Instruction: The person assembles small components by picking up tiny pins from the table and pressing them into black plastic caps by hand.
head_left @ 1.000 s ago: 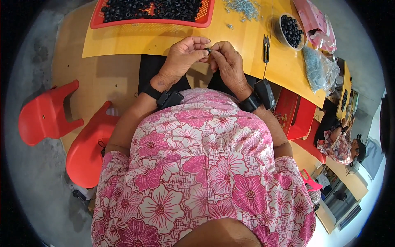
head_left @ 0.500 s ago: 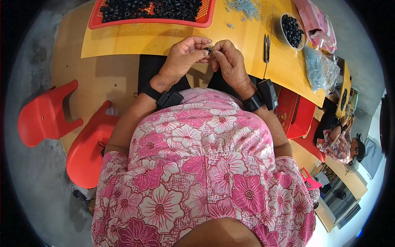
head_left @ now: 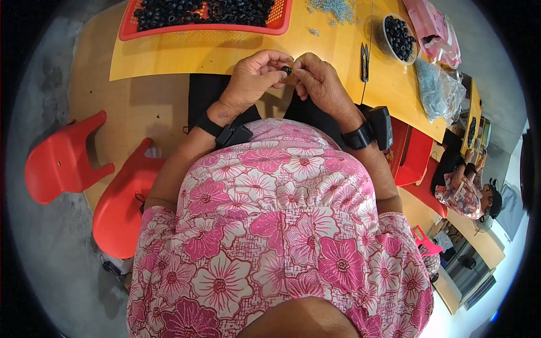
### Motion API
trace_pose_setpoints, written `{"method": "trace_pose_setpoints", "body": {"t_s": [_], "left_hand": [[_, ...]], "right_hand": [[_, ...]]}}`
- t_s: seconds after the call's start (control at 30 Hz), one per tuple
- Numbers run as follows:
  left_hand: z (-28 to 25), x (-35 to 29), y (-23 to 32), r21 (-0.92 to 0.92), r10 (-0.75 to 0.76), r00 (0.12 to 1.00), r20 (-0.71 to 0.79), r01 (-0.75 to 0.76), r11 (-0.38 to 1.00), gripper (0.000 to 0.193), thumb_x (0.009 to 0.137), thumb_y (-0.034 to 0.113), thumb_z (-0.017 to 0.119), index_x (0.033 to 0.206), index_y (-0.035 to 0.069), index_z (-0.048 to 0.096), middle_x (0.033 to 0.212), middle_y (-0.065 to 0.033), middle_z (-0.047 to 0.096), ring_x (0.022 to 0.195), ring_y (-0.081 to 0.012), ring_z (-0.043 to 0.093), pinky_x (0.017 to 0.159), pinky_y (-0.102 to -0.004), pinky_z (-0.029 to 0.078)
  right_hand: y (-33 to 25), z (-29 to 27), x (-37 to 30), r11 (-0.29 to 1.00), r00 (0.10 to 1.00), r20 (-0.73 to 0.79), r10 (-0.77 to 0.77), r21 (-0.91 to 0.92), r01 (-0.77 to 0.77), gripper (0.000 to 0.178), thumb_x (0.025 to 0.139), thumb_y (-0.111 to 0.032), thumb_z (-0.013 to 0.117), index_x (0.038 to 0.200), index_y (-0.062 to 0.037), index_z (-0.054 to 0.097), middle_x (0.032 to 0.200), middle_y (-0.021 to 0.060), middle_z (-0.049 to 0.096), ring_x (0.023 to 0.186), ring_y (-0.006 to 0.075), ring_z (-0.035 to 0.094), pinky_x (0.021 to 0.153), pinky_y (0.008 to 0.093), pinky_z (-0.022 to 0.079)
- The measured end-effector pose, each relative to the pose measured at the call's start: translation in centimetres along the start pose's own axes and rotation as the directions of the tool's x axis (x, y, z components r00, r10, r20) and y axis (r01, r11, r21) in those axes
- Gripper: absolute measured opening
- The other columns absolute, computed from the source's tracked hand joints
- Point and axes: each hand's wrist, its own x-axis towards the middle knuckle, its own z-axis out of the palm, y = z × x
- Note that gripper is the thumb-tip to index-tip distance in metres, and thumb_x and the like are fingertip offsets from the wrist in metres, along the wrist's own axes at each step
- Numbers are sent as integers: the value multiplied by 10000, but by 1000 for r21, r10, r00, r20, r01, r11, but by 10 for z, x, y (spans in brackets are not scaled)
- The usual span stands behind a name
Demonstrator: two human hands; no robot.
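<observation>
Here, your left hand [head_left: 251, 76] pinches a small black piece [head_left: 286, 70] at the yellow table [head_left: 169, 62]'s near edge. Your right hand [head_left: 322, 81] is just beside it; whether its fingertips grip anything, I cannot tell.

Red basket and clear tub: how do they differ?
The red basket is rectangular with perforated sides; the clear tub is round. The basket looks much wider than the tub. The picture's top edge cuts off the basket, while the tub shows whole. Both hold black pieces and stand on the yellow table.
</observation>
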Motion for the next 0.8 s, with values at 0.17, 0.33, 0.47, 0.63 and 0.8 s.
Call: {"method": "trace_pose_setpoints", "body": {"t_s": [0.17,0.33,0.47,0.63,0.8], "left_hand": [[2,-2,-1,63,4,1000,14,-5,998,314,840,-31,570,1150,15,547,1003,-31,595,857,-72,584,722,-211,518],[5,-4,-1,88,25,1000,12,-26,996,328,832,-46,569,1153,18,547,978,-23,594,830,-58,572,704,-196,506],[3,-4,-5,113,53,998,20,-55,992,342,830,-52,565,1163,21,539,963,-22,595,819,-55,569,702,-195,499],[3,-3,0,66,39,999,11,-39,997,367,830,-48,563,1187,27,522,958,-30,599,825,-62,573,706,-193,494],[1,-1,2,31,42,999,19,-43,999,376,845,-32,543,1215,0,488,987,-40,586,842,-78,563,720,-207,484]], "right_hand": [[-2,-4,-1,995,994,59,94,-27,-92,128,915,-116,496,883,8,496,657,47,536,504,91,518,466,235,446],[4,-3,1,975,975,111,193,94,-203,158,946,-176,474,871,-38,486,633,6,496,516,80,477,479,215,407],[16,2,2,962,983,86,163,209,-178,190,931,-192,502,880,-10,519,673,19,530,506,93,519,462,227,450],[16,5,1,836,965,58,257,488,-252,168,926,-199,514,897,-34,519,724,21,542,515,88,506,488,221,458],[19,10,-2,826,979,33,203,532,-189,167,909,-193,542,952,-34,513,738,22,544,534,88,516,501,221,457]]}}
